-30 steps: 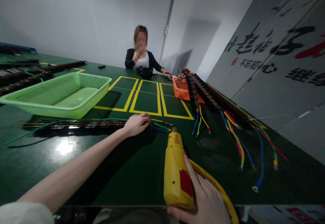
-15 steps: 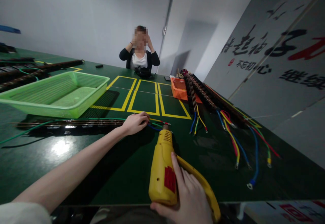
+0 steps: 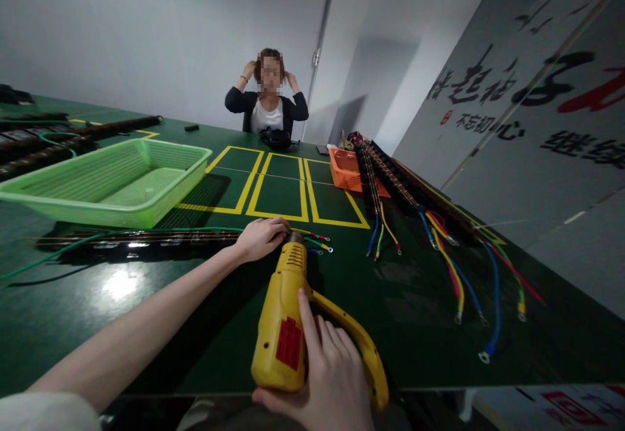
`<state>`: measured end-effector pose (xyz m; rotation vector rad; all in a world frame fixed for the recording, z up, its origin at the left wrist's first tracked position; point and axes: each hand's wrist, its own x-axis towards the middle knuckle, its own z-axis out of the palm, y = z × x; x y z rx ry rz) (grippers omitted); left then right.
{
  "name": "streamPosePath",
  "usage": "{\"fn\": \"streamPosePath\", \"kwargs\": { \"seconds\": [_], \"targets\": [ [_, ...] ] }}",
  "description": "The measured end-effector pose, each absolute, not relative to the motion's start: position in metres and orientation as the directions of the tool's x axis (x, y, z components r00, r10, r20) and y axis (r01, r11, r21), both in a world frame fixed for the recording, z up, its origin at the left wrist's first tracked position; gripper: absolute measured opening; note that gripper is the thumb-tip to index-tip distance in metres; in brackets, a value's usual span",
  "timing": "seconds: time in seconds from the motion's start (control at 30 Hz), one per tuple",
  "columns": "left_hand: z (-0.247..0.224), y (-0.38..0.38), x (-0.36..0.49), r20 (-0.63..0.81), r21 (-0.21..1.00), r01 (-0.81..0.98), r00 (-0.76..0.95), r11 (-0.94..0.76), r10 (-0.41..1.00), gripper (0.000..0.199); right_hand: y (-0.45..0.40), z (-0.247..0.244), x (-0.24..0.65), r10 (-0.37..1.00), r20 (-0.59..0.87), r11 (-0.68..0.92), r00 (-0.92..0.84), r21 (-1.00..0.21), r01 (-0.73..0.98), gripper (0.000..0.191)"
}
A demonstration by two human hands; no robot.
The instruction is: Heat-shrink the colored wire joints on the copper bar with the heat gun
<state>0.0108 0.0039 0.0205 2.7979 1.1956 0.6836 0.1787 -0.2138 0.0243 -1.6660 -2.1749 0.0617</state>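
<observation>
My right hand [image 3: 332, 366] is wrapped round a yellow heat gun [image 3: 280, 314] with a red label. The gun's metal nozzle [image 3: 295, 237] points away from me, close to the fingers of my left hand [image 3: 263, 237]. Those fingers are closed on a wire harness [image 3: 195, 239], a dark bundle stretching left along the table. Beyond my fingertips, several thin coloured wires with ring terminals [image 3: 327, 247] stick out to the right. The exact grip of the left fingertips is partly hidden.
A light green plastic basket [image 3: 112, 213] stands on the green table [image 3: 390, 327] at left, with dark bundles [image 3: 83, 138] behind it. More harnesses with coloured ends [image 3: 456, 281] lie at right, beside an orange basket [image 3: 344, 174]. Across the table sits a person [image 3: 266, 115], hands raised to the head.
My right hand has swung the heat gun leftward, bringing its nozzle from the wire ends to near my left fingers. My left hand stays in place. The person opposite has moved their hands apart.
</observation>
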Motion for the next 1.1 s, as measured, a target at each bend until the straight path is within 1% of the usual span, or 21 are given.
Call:
{"fn": "streamPosePath", "kwargs": {
  "seconds": [0.17,0.37,0.53,0.73,0.87,1.0,1.1],
  "targets": [
    [0.021,0.003,0.011,0.397,0.191,0.672,0.614,-0.716,0.682,0.033,-0.216,0.028,0.196,0.963,0.209,0.226,-0.167,-0.299,0.927,0.130],
    [0.020,0.004,0.011,0.391,0.198,0.671,0.615,-0.715,0.685,0.032,-0.223,0.024,0.220,0.958,0.268,0.175,-0.104,-0.259,0.950,0.125],
    [0.023,0.002,0.011,0.376,0.208,0.680,0.608,-0.703,0.699,0.032,-0.226,0.024,0.222,0.957,0.285,0.128,-0.051,-0.260,0.957,0.128],
    [0.024,0.002,0.012,0.378,0.227,0.681,0.598,-0.697,0.707,0.032,-0.219,0.014,0.214,0.935,0.348,0.144,-0.065,-0.208,0.968,0.127],
    [0.022,0.003,0.014,0.389,0.221,0.683,0.593,-0.696,0.705,0.033,-0.214,0.012,0.197,0.930,0.359,0.152,-0.073,-0.199,0.968,0.130],
    [0.020,0.004,0.014,0.395,0.219,0.681,0.593,-0.699,0.702,0.031,-0.209,0.008,0.178,0.906,0.405,0.212,-0.125,-0.178,0.961,0.135],
    [0.019,0.004,0.014,0.403,0.216,0.683,0.588,-0.697,0.701,0.030,-0.205,0.002,0.171,0.890,0.433,0.227,-0.143,-0.149,0.962,0.139]
  ]
}}
